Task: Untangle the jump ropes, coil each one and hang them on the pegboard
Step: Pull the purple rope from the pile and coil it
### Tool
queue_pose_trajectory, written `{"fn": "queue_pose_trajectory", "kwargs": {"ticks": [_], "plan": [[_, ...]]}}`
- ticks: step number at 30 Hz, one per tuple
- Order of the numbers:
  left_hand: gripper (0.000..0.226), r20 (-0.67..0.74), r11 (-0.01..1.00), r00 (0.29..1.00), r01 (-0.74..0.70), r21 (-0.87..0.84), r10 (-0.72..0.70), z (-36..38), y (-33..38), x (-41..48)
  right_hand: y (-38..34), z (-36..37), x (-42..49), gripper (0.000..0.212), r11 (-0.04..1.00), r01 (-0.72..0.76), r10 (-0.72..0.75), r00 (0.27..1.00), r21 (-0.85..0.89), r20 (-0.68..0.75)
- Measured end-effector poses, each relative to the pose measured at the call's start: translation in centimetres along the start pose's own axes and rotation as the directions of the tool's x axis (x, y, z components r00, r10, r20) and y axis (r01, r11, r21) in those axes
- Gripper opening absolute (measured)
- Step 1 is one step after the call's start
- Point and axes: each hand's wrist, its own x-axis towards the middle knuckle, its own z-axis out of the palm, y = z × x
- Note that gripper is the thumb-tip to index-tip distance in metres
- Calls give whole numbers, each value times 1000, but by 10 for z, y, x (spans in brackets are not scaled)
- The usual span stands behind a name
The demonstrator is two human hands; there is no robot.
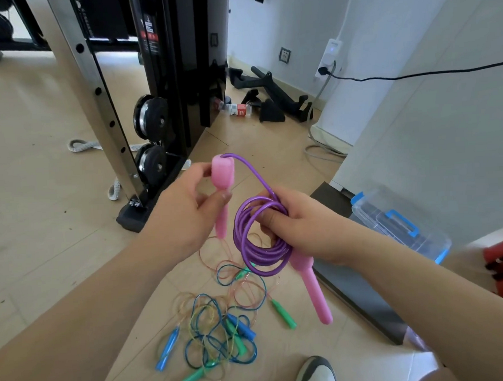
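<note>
The purple rope coil is gripped by the right hand; its pink handle is pinched by the left hand. The free length should be wound on evenly, loops matched.

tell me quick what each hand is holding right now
Left hand: closed, fingers pinching the upper pink handle.
Right hand: closed, fingers gripping the purple rope coil, lower pink handle hanging below it.

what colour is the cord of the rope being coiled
Purple cord, with pink handles, clearest in the head view.
</note>
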Motion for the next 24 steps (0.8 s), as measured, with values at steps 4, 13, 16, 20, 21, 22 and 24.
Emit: {"fn": "queue_pose_trajectory", "kwargs": {"ticks": [4,13,16,20,21,22,24], "plan": [[27,67,927,991,131,-351,-115,16,14,-14,-4,4,-2,15,998,22,-21,999,-63,31],[36,155,705,899,419,-572,-409,30,17,-14,5,11,6,7,989,89,-98,993,-119,-73],[47,341,634,880,474,-611,-330,27,22,-17,8,5,7,5,996,17,-29,989,-85,-144],[40,474,702,846,491,-515,-244,27,21,-24,9,-2,7,12,998,2,-14,984,-64,-176],[40,461,691,855,483,-538,-238,26,20,-23,9,-3,8,8,999,4,-13,985,-53,-175],[42,451,675,861,479,-561,-235,24,19,-23,10,-4,8,9,999,8,-13,985,-32,-171],[44,451,677,867,463,-572,-211,20,20,-22,13,-10,9,20,998,23,-17,995,60,-101]]}}
